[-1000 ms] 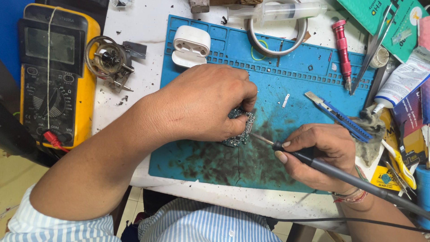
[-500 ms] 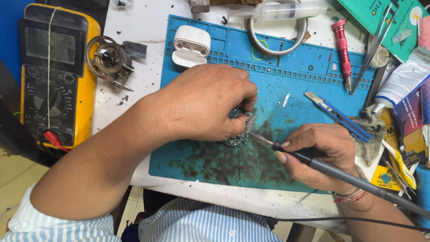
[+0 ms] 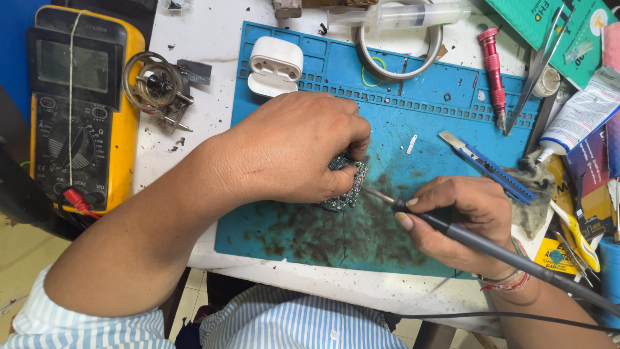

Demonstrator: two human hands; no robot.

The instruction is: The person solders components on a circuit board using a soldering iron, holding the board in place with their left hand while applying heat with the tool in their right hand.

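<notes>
L hand (image 3: 294,145) pins circuit board (image 3: 347,187) mid-mat; R hand (image 3: 462,216) grips soldering iron (image 3: 452,227)

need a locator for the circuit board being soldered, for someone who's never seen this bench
Start at the blue work mat. Near its middle, the left hand pins down a small round circuit board, with the soldering iron tip at its edge. It alone is dark and component-studded.

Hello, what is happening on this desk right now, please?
A person is soldering. The left hand presses a small circuit board onto the stained blue work mat. The right hand holds a soldering iron like a pen, its tip at the board's edge. A yellow multimeter lies to the left.
</notes>
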